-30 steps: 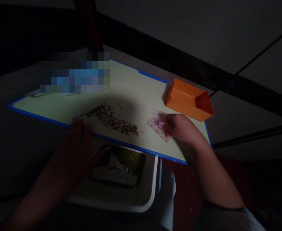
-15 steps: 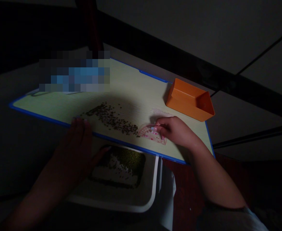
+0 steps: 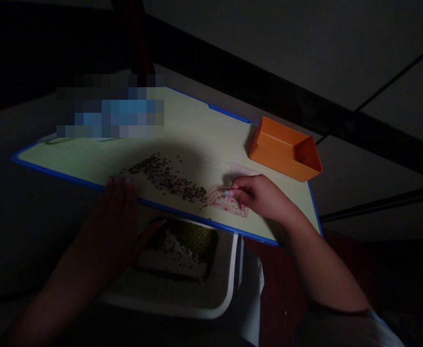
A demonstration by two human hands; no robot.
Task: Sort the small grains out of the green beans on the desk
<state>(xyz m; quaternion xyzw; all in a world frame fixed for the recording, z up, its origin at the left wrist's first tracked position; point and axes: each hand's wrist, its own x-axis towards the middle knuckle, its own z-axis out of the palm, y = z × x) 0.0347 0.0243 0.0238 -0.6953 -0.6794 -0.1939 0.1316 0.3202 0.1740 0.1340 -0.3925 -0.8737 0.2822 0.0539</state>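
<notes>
My right hand (image 3: pixel 257 195) pinches a clear protractor with pink markings (image 3: pixel 226 205) between thumb and fingers. The protractor lies low over a pale board with a blue rim (image 3: pixel 197 130), its curved edge close to the right end of a strip of small dark beans (image 3: pixel 168 180). My left hand (image 3: pixel 112 226) is in shadow at the board's near edge. Its fingers are stretched out with the tips on the board, and its thumb is spread over a white tub (image 3: pixel 211 308) below, holding nothing visible. Green beans (image 3: pixel 197 237) and scattered darker ones lie in the tub.
An orange open box (image 3: pixel 284 152) stands at the board's far right corner. A blurred-out blue item (image 3: pixel 117 115) is at the far left of the board. Dark reddish floor (image 3: pixel 280 284) shows at the lower right. The light is dim.
The protractor and my right hand have shifted very slightly left. A few beans at the right end of the strip have moved nearer the board's front edge. My left hand stays put.
</notes>
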